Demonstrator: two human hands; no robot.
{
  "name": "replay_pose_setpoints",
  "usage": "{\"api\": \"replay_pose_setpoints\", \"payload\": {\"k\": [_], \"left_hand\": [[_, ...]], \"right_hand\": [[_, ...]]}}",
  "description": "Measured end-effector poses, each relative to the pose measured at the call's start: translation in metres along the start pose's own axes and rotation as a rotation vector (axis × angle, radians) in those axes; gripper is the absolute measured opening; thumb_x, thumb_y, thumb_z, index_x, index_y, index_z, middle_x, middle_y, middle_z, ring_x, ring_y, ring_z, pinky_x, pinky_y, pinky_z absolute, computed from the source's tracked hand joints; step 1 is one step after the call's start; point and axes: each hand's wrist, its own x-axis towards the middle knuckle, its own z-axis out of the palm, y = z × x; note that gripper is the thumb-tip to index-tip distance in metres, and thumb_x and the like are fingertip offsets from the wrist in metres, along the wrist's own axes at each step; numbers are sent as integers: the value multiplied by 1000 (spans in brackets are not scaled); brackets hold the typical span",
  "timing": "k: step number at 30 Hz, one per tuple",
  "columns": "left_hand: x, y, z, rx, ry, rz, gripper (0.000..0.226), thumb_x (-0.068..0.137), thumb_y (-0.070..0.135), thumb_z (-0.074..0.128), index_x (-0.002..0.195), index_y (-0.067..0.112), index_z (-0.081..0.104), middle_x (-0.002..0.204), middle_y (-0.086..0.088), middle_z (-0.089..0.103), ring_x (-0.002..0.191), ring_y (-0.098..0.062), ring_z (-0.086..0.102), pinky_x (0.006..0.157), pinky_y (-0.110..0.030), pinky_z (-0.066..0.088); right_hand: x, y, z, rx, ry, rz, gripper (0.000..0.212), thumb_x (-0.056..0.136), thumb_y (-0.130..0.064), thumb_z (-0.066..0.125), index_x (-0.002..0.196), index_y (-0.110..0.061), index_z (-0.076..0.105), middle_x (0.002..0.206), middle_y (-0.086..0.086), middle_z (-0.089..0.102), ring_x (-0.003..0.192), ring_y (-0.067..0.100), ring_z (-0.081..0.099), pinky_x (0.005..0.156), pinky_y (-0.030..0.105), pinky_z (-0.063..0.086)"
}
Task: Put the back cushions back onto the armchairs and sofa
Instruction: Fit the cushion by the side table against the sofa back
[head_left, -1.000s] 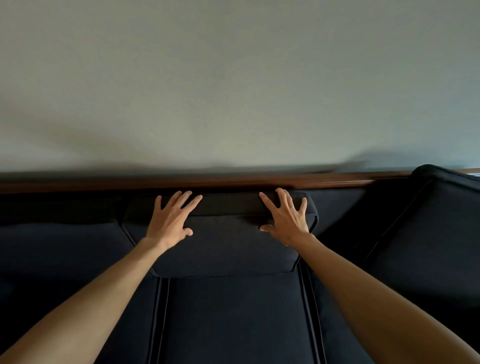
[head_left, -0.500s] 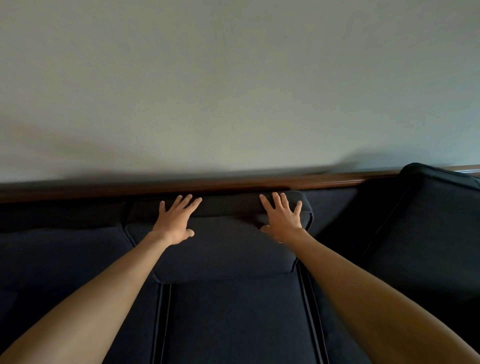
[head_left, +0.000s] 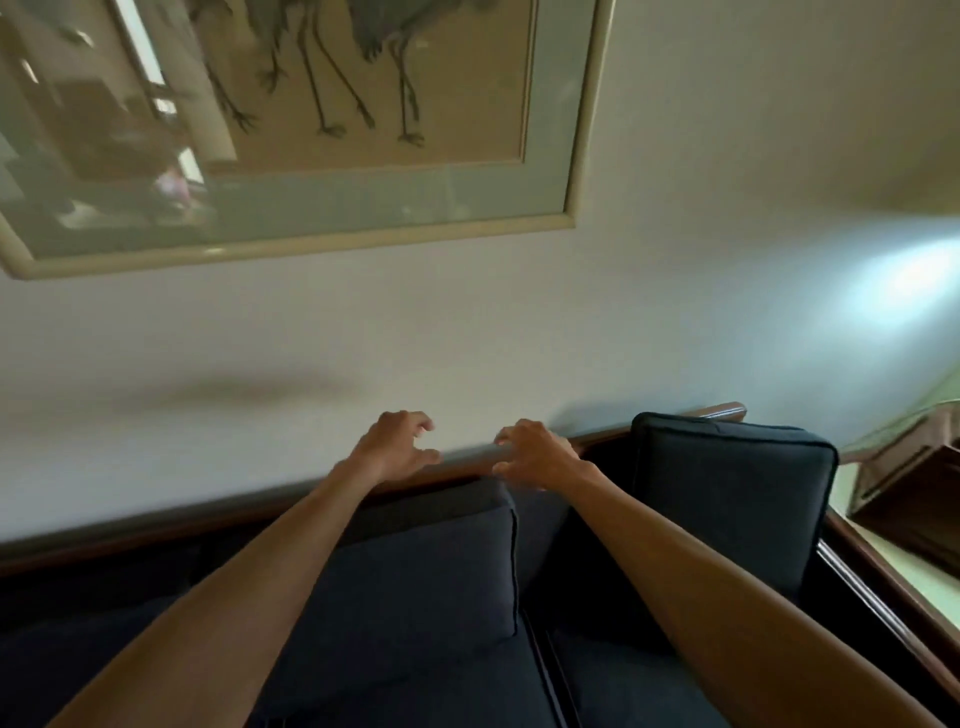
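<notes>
A dark navy back cushion (head_left: 431, 577) leans against the sofa's back under its brown wooden rail (head_left: 156, 530). My left hand (head_left: 397, 447) and my right hand (head_left: 535, 452) hover above the cushion's top edge, fingers curled and apart, holding nothing. A second navy cushion (head_left: 727, 499) stands upright at the sofa's right end, against the wooden arm. The navy seat cushion (head_left: 623, 680) lies below my right forearm.
A large framed picture of long-legged birds (head_left: 322, 130) hangs on the pale wall above the sofa. To the right, past the sofa's wooden arm (head_left: 883, 582), stands a dark wooden piece of furniture (head_left: 914, 499) on a light floor.
Both hands have lifted off the back cushion and drawn closer together, fingers now curled. The view has swung upward and to the right, bringing in the picture and the sofa's right end.
</notes>
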Motion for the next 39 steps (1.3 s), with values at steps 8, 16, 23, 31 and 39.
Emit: {"api": "replay_pose_setpoints", "payload": {"k": [8, 16, 23, 31, 39], "left_hand": [[14, 170, 6, -19, 51, 251, 47, 78, 38, 79, 118, 20, 64, 114, 0, 66, 108, -21, 60, 97, -42, 49], [61, 310, 103, 22, -9, 353, 41, 78, 38, 77, 114, 20, 66, 113, 1, 66, 104, -19, 61, 95, -40, 50], [131, 403, 223, -3, -6, 204, 36, 77, 38, 75, 110, 26, 68, 109, 8, 67, 104, -17, 62, 88, -32, 47], [197, 423, 324, 50, 17, 144, 41, 81, 30, 73, 120, 22, 62, 128, 4, 59, 119, -18, 56, 94, -39, 48], [236, 408, 377, 311, -90, 160, 83, 85, 37, 66, 154, 29, 20, 163, 4, 15, 150, -18, 12, 119, -51, 19]], "right_hand": [[-77, 92, -95, 1, 192, 117, 47, 84, -37, 70, 128, -24, 59, 135, 4, 55, 124, 24, 52, 99, 38, 45], [-113, 263, -150, 49, 284, 209, 41, 82, -34, 69, 121, -24, 64, 129, 3, 59, 119, 26, 56, 100, 44, 44], [-92, 451, -155, 125, 220, 196, 39, 78, -29, 65, 117, -23, 68, 126, 3, 62, 113, 25, 61, 92, 35, 51], [-44, 590, -114, 121, 116, 226, 51, 84, -30, 65, 133, -20, 54, 135, 6, 51, 125, 29, 49, 97, 46, 48], [-17, 648, -63, 198, 129, 148, 79, 81, -25, 69, 150, -26, 29, 157, 3, 25, 135, 31, 38, 102, 44, 46]]}}
